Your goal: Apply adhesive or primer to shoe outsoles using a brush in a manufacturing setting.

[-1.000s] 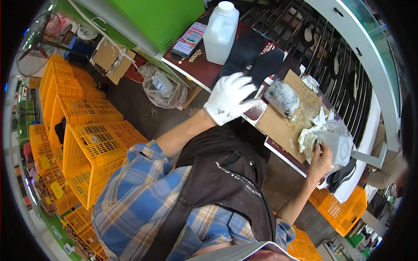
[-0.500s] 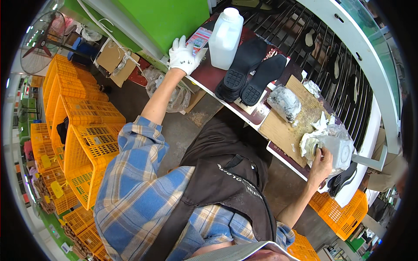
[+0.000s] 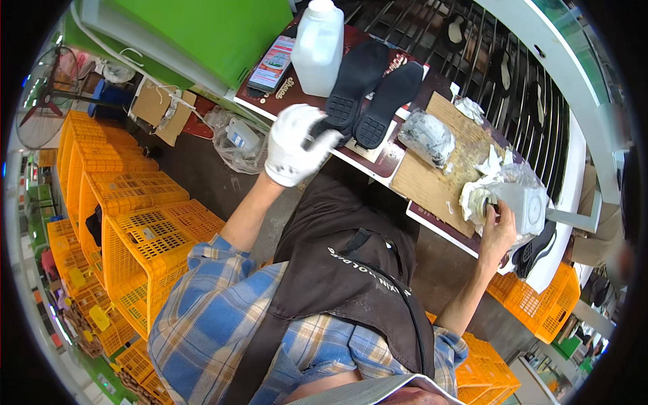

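Note:
My left hand [image 3: 297, 145], in a white glove, hovers at the table's front edge beside the heel ends of several stacked black shoe soles [image 3: 358, 77]. Its thumb and fingers are spread with a gap between them, and nothing is held. Another black sole [image 3: 388, 104] lies alongside that stack. My bare right hand [image 3: 498, 233] is pinched at the mouth of a translucent plastic container [image 3: 525, 206], which lies on its side with whitish cloth or paper [image 3: 474, 199] around the opening. What the fingers grip there looks small and dark; I cannot make it out.
A white jug [image 3: 317, 50] and a phone [image 3: 272, 64] occupy the table's left part. A whitish-grey wrapped bundle [image 3: 427, 137] rests by stained cardboard [image 3: 439, 185]. Behind is a dark-barred rack [image 3: 476, 64] carrying soles. Orange crates [image 3: 145, 236] stand at left.
My left hand has left the phone and come nearer me and right, to the soles' heel ends. My right hand stays at the container's mouth. The view has shifted slightly.

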`<action>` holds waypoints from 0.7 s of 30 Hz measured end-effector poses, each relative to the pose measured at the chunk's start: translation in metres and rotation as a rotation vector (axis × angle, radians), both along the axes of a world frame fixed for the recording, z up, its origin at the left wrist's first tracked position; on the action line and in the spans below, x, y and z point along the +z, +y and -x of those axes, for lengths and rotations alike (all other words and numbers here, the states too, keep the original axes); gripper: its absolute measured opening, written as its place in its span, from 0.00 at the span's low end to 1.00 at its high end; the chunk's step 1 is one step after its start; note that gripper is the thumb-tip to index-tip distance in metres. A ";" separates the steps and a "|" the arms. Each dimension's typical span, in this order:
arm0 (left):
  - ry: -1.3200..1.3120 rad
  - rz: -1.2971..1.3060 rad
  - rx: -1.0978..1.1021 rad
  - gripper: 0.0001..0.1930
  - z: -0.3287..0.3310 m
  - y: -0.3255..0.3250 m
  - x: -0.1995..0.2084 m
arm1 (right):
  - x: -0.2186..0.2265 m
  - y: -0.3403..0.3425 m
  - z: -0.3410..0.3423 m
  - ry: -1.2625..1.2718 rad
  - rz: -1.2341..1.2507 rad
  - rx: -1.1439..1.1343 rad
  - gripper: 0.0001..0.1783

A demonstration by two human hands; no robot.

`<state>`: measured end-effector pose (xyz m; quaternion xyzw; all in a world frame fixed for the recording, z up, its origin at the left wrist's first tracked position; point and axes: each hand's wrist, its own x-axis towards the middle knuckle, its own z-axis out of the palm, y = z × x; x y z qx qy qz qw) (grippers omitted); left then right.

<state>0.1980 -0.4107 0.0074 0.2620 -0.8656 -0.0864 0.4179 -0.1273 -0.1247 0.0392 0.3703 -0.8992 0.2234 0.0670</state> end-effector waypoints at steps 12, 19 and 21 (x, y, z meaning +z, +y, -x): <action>-0.435 -0.351 0.311 0.30 0.061 0.003 0.021 | 0.002 0.006 0.001 -0.001 0.135 -0.045 0.11; -0.275 -0.393 0.305 0.32 0.064 -0.006 0.030 | -0.007 0.017 -0.005 -0.195 0.409 -0.161 0.12; -0.186 -0.615 0.205 0.36 0.064 -0.015 0.033 | -0.011 0.019 -0.007 -0.217 0.440 -0.162 0.12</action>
